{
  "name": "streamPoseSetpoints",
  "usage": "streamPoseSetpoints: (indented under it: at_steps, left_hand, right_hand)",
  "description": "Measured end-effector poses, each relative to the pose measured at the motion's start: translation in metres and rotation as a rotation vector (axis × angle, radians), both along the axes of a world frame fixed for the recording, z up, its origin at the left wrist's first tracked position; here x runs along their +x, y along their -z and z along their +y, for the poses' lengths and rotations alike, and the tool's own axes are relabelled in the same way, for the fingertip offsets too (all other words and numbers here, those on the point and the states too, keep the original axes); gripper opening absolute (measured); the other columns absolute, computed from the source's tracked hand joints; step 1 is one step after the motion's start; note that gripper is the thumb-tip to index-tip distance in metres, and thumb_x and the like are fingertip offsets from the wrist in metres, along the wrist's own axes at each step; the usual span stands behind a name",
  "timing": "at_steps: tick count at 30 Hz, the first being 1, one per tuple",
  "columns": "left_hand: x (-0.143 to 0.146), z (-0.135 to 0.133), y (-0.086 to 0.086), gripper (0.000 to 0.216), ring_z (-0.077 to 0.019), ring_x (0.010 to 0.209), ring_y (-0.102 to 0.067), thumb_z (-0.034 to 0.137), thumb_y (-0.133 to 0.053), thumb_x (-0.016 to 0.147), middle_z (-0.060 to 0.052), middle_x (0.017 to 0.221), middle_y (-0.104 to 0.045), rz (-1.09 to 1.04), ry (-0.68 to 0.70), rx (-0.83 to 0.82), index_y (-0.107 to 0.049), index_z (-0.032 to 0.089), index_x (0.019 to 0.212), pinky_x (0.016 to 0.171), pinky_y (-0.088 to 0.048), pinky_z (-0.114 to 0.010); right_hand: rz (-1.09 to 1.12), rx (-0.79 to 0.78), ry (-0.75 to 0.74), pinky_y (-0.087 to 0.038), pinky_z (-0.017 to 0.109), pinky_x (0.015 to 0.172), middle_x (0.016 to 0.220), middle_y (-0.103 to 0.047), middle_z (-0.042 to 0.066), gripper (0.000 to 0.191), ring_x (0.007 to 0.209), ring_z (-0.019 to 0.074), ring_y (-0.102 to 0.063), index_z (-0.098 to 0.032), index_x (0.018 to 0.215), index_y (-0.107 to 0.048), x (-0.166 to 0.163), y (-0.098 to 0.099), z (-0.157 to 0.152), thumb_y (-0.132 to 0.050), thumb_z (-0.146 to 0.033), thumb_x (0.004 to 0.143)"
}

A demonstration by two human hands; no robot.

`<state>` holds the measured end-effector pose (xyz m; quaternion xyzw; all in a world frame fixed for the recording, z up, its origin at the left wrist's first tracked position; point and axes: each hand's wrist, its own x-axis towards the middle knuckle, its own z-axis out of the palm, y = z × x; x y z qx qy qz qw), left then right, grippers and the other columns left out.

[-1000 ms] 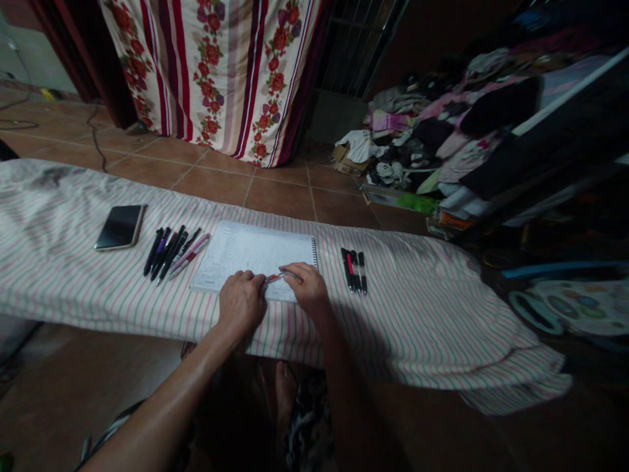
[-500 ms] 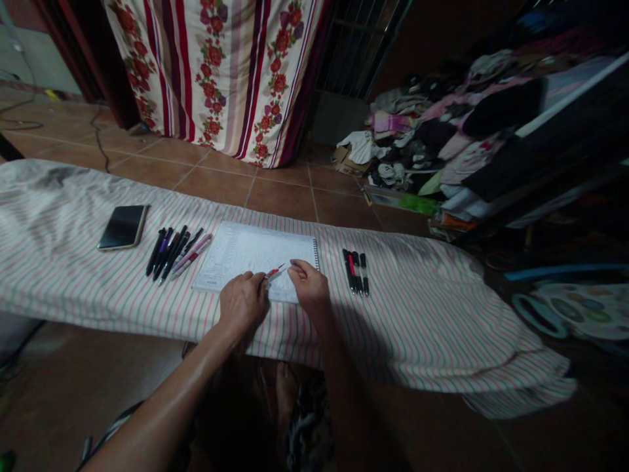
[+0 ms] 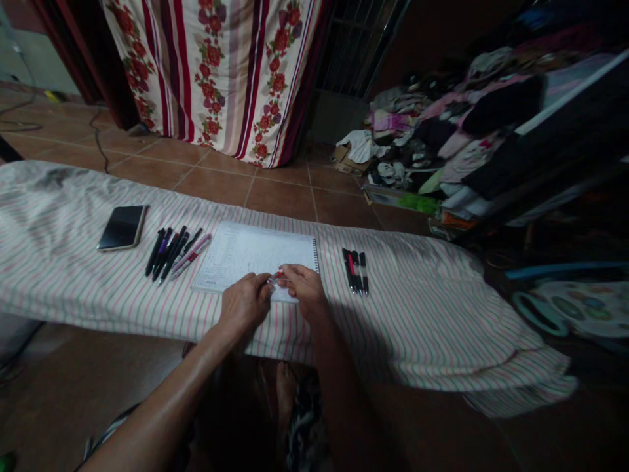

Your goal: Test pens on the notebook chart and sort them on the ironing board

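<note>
My left hand and my right hand meet over the near edge of an open spiral notebook. Both pinch a small red and white pen between their fingertips, the left on one end and the right on the other. The notebook lies on a striped cloth-covered board. A row of several dark and pink pens lies left of the notebook. Three more pens, one red, lie to its right.
A dark phone rests on the cloth at the left. Beyond the board are a tiled floor and a flowered curtain. A heap of clothes and boxes fills the right side.
The right hand let go of the pen briefly, then came back; both hands now pinch it close together.
</note>
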<state>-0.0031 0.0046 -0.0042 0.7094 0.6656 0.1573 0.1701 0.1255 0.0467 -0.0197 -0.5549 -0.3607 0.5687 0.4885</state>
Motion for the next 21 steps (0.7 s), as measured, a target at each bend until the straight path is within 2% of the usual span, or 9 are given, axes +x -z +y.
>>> streamPoseSetpoints:
  at_steps: [4,13,21]
  left_hand:
    - [-0.004,0.002,0.001,0.037,-0.0202,0.095,-0.06,0.035,-0.045,0.084,-0.006,0.107,-0.065,-0.062,-0.024,-0.038,-0.054,0.022,0.118,0.075,-0.043,-0.027]
    - [-0.019,0.002,0.0,0.031,-0.0207,0.092,-0.061,0.025,-0.046,0.08,-0.007,0.1,-0.066,-0.079,0.023,-0.046,-0.058,0.018,0.108,0.077,-0.043,-0.028]
    - [-0.034,0.004,0.002,0.03,-0.0197,0.09,-0.06,0.027,-0.045,0.082,-0.006,0.097,-0.066,-0.074,0.053,-0.04,-0.061,0.018,0.106,0.077,-0.043,-0.027]
  right_hand:
    - [0.064,-0.034,0.07,-0.023,0.014,0.032,0.058,-0.063,0.001,0.022,0.048,0.0095,-0.059,-0.013,0.069,-0.061,0.003,-0.003,0.002,-0.069,-0.031,0.059]
    - [0.128,-0.038,0.208,-0.026,0.011,0.03,0.056,-0.062,0.0,0.016,0.046,0.0089,-0.06,-0.011,0.068,-0.062,0.01,-0.01,0.007,-0.07,-0.024,0.063]
    - [0.176,-0.031,0.271,-0.033,0.01,0.032,0.054,-0.063,-0.001,0.011,0.046,0.0076,-0.061,-0.012,0.069,-0.062,0.019,-0.008,0.013,-0.069,-0.021,0.066]
